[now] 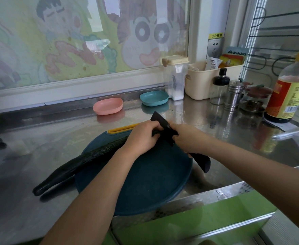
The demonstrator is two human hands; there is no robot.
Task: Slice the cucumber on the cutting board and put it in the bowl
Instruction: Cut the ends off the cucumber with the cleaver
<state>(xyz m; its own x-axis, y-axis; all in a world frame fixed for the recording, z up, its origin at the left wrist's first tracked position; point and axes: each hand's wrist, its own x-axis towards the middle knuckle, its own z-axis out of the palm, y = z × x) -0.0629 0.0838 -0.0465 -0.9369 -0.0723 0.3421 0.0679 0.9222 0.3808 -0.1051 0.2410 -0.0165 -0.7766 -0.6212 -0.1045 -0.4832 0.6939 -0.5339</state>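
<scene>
From the head camera, a round dark blue board [154, 183] lies on a steel counter [215, 121], its yellow handle slot on the far edge. The cucumber [95, 154], long and dark, lies slantwise across the board's left part. Its near end juts well past the board's left edge over the counter, and its far end sits near the board's far edge. The left hand [141, 137] is curled round that far end and holds it down. The right hand [187, 138], just right of the left hand over the board's far right part, grips the handle of a black knife [160, 121]. The blade stands between the two hands at the cucumber's end, and the handle's butt sticks out past the board's right edge. No cut slices show. Behind the board, a pink bowl [108, 106] sits close to its far edge and a teal bowl [154, 98] farther back to the right. Right of the board and behind it stand a shaker [234, 94] and a bottle [290, 91].
</scene>
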